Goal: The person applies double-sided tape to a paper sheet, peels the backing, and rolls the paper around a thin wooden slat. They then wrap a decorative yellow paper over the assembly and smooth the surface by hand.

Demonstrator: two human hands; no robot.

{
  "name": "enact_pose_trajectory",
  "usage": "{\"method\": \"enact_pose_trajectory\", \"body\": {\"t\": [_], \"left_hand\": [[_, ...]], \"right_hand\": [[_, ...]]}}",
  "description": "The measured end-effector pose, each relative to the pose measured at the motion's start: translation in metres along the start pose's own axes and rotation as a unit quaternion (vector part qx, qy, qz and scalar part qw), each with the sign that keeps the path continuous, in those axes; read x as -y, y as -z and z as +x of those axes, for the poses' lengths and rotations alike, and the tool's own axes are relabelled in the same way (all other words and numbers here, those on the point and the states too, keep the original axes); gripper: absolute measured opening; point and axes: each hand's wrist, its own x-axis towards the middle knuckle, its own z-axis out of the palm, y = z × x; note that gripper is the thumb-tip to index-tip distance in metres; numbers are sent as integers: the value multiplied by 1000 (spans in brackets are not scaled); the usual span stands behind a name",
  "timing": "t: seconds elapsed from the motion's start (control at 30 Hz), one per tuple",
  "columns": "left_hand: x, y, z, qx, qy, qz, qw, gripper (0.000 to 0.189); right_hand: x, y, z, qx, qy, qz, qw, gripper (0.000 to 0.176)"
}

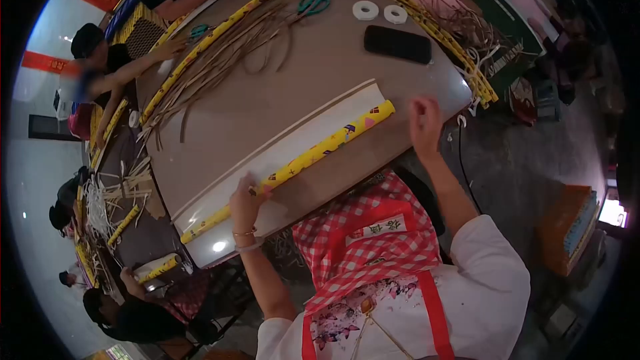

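A yellow patterned paper roll (320, 150) lies slantwise on the table near my body. My left hand (247, 201) is closed round it toward its left end. Beyond the roll lies a long white sheet (327, 112), with a thin brown strip (277, 139) along its far edge. Off the roll's right end my right hand (425, 123) is raised, its fingers curled in. Whether anything small is between those fingers is hidden.
A dark phone (397, 45) and white tape rolls (365, 11) lie at the back right. Loose brown strips (230, 50), another yellow roll (207, 57) and green-handled scissors (313, 5) lie further left. Yellow rolls (460, 47) line the right edge. Other people (137, 317) work along the left.
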Motion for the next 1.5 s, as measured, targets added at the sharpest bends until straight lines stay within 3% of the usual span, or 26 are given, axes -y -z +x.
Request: {"method": "enact_pose_trajectory", "body": {"t": [0.1,0.17,0.27,0.4,0.47,0.57,0.7,0.8,0.9,1.03,1.23,1.3,1.5], "left_hand": [[-4,3,0,32,36,17,999,50],[4,1,0,48,38,22,998,48],[7,0,-1,45,27,6,999,68],[-11,12,1,72,30,15,997,71],[-24,16,5,113,102,-15,988,38],[-39,21,8,138,136,-10,981,31],[-32,20,5,114,69,-4,991,34],[-22,19,4,127,79,-9,989,43],[-22,22,7,137,100,7,986,34],[-29,22,7,123,105,9,987,36],[-26,19,3,85,14,61,994,34],[-22,17,2,26,-65,129,989,32],[-21,16,-4,62,42,15,997,34]], "right_hand": [[57,-17,-20,185,150,-46,970,20],[73,-39,-35,207,201,-55,956,21],[89,-59,-37,250,212,-57,943,16],[87,-72,-40,256,185,-17,949,18],[83,-75,-46,263,186,-28,946,20],[81,-73,-45,298,163,6,940,18],[82,-77,-44,279,138,-9,950,19],[82,-82,-47,285,133,-30,949,22],[80,-85,-49,290,122,-9,949,23],[76,-82,-46,275,131,4,952,23],[76,-82,-44,297,147,5,944,25],[75,-82,-42,291,159,-3,943,25],[77,-81,-40,311,142,2,940,28]]}}
